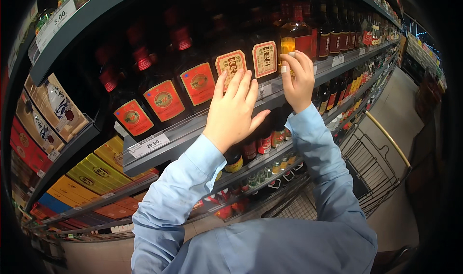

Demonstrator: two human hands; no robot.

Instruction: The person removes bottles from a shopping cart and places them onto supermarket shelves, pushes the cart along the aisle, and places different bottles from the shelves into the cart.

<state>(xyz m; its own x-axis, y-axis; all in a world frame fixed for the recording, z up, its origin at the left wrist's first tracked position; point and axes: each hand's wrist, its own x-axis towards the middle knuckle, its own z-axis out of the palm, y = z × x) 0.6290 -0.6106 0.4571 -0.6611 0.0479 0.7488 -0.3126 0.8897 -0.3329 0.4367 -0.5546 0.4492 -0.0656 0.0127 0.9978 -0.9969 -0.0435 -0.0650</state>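
My left hand (234,107) is open, its fingers stretched out in front of a dark bottle with a cream, red-bordered label (230,67). The fingertips overlap the label; whether they touch it I cannot tell. A similar cream-labelled bottle (265,59) stands just to the right, between my hands. My right hand (299,80) is raised at the shelf edge, fingers loosely bent and thumb apart, with nothing visible in it. Behind its fingertips is a bottle of amber liquid (288,43); contact is unclear. Several dark bottles with red caps and red-orange labels (199,83) line the shelf to the left.
The grey shelf edge (185,136) carries price tags. Lower shelves hold jars and small bottles (263,143). Boxed goods (96,172) fill the shelves at left. A wire shopping cart (371,172) with a yellow handle stands at right, on the tiled floor (393,110).
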